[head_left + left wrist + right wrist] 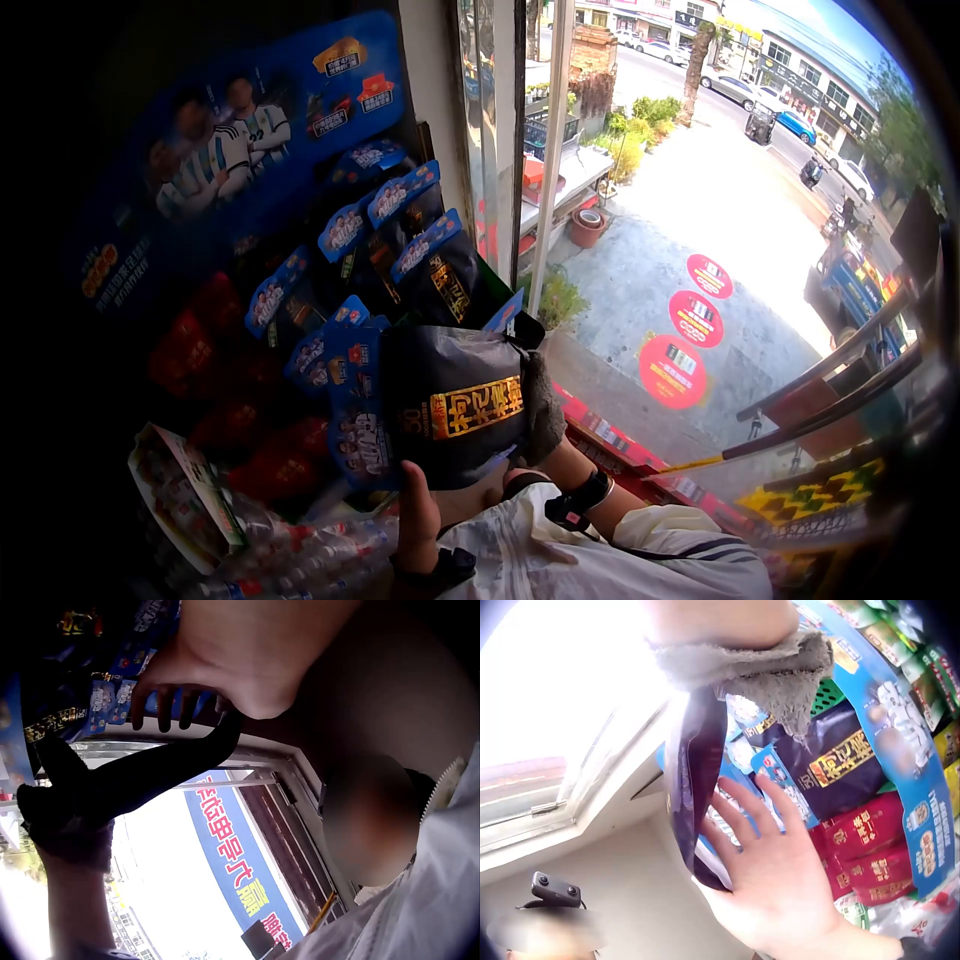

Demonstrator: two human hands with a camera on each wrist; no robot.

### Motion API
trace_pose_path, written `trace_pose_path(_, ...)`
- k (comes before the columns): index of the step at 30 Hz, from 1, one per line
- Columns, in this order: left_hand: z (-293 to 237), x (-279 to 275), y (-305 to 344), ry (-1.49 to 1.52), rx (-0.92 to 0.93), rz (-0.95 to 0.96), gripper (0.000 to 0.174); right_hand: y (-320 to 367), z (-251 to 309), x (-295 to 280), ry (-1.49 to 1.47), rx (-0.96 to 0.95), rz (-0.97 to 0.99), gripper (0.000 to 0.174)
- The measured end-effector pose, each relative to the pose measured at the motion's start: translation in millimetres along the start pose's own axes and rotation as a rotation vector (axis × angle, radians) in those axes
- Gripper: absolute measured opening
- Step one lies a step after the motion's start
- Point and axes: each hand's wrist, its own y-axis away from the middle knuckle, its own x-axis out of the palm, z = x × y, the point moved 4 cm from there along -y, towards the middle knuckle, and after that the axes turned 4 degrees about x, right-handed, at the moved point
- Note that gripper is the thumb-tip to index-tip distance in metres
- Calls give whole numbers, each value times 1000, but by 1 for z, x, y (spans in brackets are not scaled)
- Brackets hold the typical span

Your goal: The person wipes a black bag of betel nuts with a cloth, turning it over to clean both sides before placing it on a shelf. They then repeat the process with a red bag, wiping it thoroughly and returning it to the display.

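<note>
A black pouch [460,405] with gold lettering stands upright in front of me in the head view. My left hand [776,874] holds its lower edge, thumb in front and spread fingers behind. In the left wrist view this hand [195,667] hangs beside the dark pouch [165,769]. My right hand [565,465] holds a grey cloth [543,412] against the pouch's right side; the cloth hides most of its fingers. In the right wrist view the cloth [757,675] lies at the pouch's [694,780] top edge. A blue card [357,405] overlaps the pouch's left side.
More black pouches [447,275] with blue cards stand behind, beside red packs [185,350]. Wrapped plastic bottles [300,560] and a white box [190,495] lie at lower left. A blue poster [240,150] rises behind; a glass door frame [540,150] stands to the right.
</note>
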Motion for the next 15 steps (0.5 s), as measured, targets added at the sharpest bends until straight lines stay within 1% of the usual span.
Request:
trace_pose_path(1,-4,-10,-1,-2,6,1,60,-40,-95,2,-468,215,98,17)
trace_pose_path(2,-26,-10,-3,-183,-153,281,63,-30,-60,-9,-471,215,52,16)
trace_pose_path(3,-35,-7,-1,-366,-314,560,66,-37,-68,-17,-427,123,6,16)
trace_pose_path(4,-38,-6,-2,-368,-312,560,66,-43,-77,-25,-382,32,-41,17)
trace_pose_path(5,-45,0,-3,-222,-210,566,69,-39,-64,-33,-30,-128,-101,21)
trace_pose_path(6,-53,6,-4,-77,-108,570,73,-2,32,-36,545,-470,-395,21)
trace_pose_path(7,-58,15,-8,151,-105,638,77,0,42,-40,660,-408,-388,20)
trace_pose_path(8,-51,18,-8,148,-104,637,77,2,47,-43,775,-346,-379,18)
trace_pose_path(9,-37,21,-10,291,-151,606,80,9,56,-43,772,-347,-379,18)
trace_pose_path(10,-29,24,-10,434,-198,573,84,18,66,-43,756,-371,-340,17)
trace_pose_path(11,-29,25,-11,434,-198,573,84,27,78,-42,740,-394,-301,16)
trace_pose_path(12,-29,28,-13,546,-232,568,86,39,98,-47,740,-393,-301,16)
trace_pose_path(13,-30,30,-13,659,-268,564,89,54,123,-44,722,-586,-54,17)
trace_pose_path(14,-29,31,-12,659,-269,566,89,64,135,-41,693,-772,197,18)
trace_pose_path(15,-27,29,-13,797,-319,468,89,63,122,-45,693,-771,195,18)
